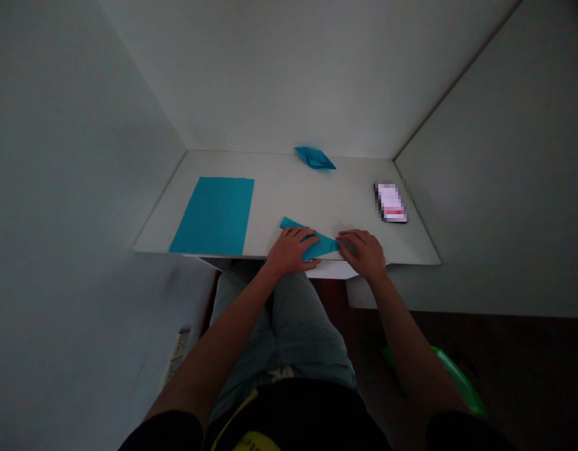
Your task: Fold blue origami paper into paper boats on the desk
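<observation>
A strip-like, tapering piece of folded blue paper (322, 245) lies near the front edge of the white table, narrowing to a point on the right. My left hand (293, 249) rests flat across its wider left part, fingers spread, covering much of it. At the narrow right tip, my right hand (364, 250) has its fingers bent and pinched on the paper. The underside of both hands is hidden.
A flat blue sheet (216, 216) lies at the table's left. A folded blue paper boat (315, 158) sits by the back wall. To the right is a phone (391, 202) with a lit, pixelated screen. Walls enclose the white table (274, 194) on three sides.
</observation>
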The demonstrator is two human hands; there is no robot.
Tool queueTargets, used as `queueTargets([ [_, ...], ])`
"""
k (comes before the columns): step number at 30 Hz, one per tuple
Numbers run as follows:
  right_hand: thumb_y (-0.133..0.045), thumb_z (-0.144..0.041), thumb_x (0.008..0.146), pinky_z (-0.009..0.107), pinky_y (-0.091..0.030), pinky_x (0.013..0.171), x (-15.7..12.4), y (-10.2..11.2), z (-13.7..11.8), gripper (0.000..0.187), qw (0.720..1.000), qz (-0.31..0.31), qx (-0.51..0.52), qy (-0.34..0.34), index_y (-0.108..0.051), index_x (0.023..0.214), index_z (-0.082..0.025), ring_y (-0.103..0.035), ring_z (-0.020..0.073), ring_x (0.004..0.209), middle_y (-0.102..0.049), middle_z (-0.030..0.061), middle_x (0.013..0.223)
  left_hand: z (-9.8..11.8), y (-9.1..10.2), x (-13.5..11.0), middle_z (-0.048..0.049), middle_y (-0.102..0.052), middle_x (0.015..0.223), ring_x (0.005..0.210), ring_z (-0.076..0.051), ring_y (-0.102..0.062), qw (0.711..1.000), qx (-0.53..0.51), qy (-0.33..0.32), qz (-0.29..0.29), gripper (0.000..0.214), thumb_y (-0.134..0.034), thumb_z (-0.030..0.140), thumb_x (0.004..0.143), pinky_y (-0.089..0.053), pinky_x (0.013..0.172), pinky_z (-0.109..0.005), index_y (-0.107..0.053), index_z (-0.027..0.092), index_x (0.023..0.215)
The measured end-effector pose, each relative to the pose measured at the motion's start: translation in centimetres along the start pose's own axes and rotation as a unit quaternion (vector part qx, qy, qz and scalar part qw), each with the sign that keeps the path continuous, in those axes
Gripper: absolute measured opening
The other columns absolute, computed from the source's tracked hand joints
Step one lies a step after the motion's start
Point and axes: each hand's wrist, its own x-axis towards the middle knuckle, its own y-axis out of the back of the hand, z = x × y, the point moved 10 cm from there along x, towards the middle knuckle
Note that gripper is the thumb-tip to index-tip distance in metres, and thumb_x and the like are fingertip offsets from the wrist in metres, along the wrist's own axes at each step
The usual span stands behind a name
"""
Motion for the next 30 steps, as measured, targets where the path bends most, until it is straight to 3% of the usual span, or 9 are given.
queueTargets([
  [30,-0.065,-0.035,0.104,0.050,-0.056,0.093,0.03,0.14,-0.01,0.018,1.000,-0.001,0.015,-0.008,-0.079,0.112,-0.028,-0.074,0.0308,0.107,-0.083,0.0068,0.121,0.05,0.16,-0.02,-0.0134,-0.067,0.154,0.140,-0.035,-0.062,1.000,-0.001,0.008,-0.012,0.057,-0.077,0.048,0.096,-0.046,0.117,-0.054,-0.069,0.023,0.146],
])
